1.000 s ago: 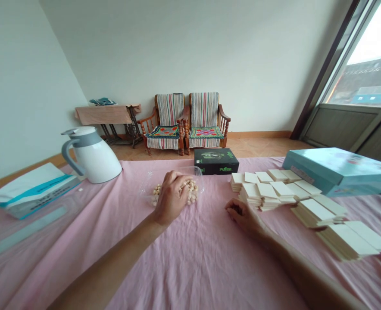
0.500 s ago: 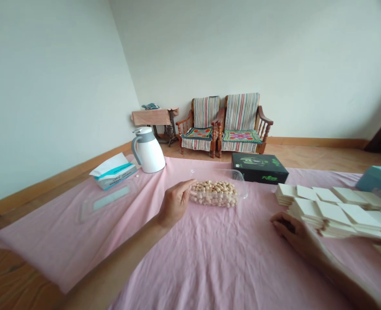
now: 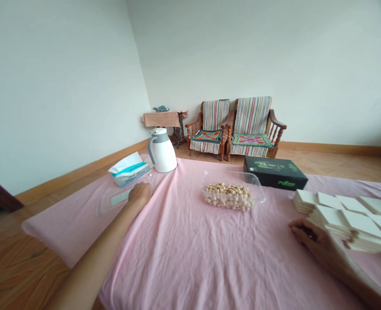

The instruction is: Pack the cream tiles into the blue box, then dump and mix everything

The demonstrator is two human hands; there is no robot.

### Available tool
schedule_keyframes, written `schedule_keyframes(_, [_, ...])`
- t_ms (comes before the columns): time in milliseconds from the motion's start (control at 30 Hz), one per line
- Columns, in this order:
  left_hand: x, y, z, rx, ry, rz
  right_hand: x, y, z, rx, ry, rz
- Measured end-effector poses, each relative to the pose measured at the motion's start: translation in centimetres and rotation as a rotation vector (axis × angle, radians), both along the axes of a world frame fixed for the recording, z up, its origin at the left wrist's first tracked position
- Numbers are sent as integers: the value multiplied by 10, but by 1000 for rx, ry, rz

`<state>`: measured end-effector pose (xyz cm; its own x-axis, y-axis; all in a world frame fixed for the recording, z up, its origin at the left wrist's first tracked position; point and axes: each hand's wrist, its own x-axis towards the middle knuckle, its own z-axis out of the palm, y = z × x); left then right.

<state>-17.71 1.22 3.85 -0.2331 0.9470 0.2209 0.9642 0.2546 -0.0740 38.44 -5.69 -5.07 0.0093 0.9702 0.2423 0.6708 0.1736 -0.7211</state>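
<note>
My left hand (image 3: 140, 192) reaches out to the left and lies on the right end of a clear plastic lid (image 3: 113, 200) that is flat on the pink cloth, with its fingers curled over the lid's edge. A clear tub of pale nuts (image 3: 231, 196) stands uncovered in the middle of the table, well to the right of that hand. My right hand (image 3: 310, 235) rests on the cloth with its fingers curled in, touching the near side of the cream card stacks (image 3: 345, 215). A dark spot shows inside its fingers; I cannot make out what it is.
A white jug (image 3: 162, 150) and a tissue pack (image 3: 129, 168) stand behind the lid. A black box (image 3: 275, 173) lies behind the tub. The pink cloth (image 3: 190, 249) ends at the left, where bare wood (image 3: 16, 258) shows. Two striped armchairs (image 3: 235, 129) stand by the far wall.
My left hand has left the nut tub and moved left onto the clear lid. The view has swung to the left. My right hand has stayed by the card stacks.
</note>
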Motion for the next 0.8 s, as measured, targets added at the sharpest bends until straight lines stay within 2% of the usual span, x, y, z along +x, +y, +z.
schedule_keyframes(167, [-11,-5,-16,-35,61,3,3,2,-3,11,16,-1])
schedule_keyframes(300, [-3,-13,-9,-16,139,-1,1,2,-3,39,27,-11])
schedule_keyframes(400, [6,-29,12,56,200,6,-1,1,-1,53,19,-4])
schedule_keyframes(500, [17,-51,44,158,248,-14,-4,0,4,66,8,-9])
schedule_keyframes(567, [24,-64,67,328,284,-85,-6,0,6,80,4,-10])
schedule_keyframes(700, [38,-78,102,666,89,-271,-7,0,7,74,-8,22])
schedule_keyframes(800, [50,-81,113,851,-205,-370,-6,0,5,72,4,36])
